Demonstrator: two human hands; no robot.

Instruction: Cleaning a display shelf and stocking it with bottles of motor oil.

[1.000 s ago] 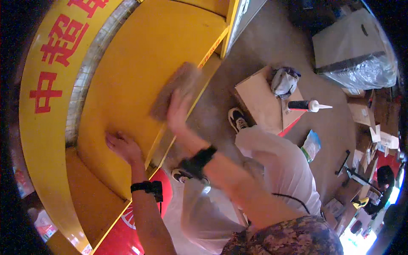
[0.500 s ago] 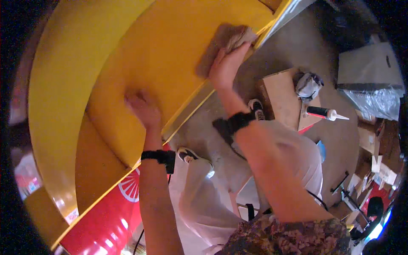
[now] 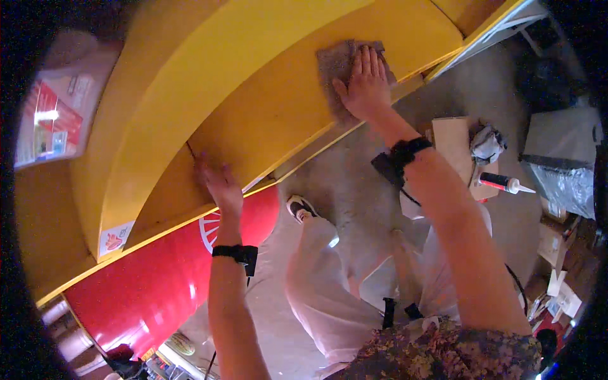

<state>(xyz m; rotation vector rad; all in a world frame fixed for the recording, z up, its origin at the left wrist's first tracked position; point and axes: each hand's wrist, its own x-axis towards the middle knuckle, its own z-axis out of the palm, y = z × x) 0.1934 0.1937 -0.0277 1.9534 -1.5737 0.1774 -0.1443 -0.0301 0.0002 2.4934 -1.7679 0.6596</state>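
Note:
My right hand (image 3: 366,88) lies flat with fingers stretched over a grey-brown cloth (image 3: 335,63), pressing it on the yellow shelf surface (image 3: 282,104) near its upper right part. My left hand (image 3: 221,183) rests with fingers spread on the same yellow board, lower left, beside a curved yellow upright (image 3: 149,82). Its fingertips are dim and slightly blurred. Below the shelf edge is a glossy red panel (image 3: 139,285) with a white fan-like design. Black bands are strapped on both wrists.
On the floor at the right lie cardboard (image 3: 451,142), a bundled grey cloth or bag (image 3: 486,144) and a sealant cartridge (image 3: 503,182). A large box with plastic wrap (image 3: 557,152) and stacked cartons (image 3: 557,240) stand farther right. My legs and shoes are below the shelf.
My right hand and the cloth have moved up and rightward along the yellow surface. My left hand remains on the board. The view has shifted, showing more of the red panel.

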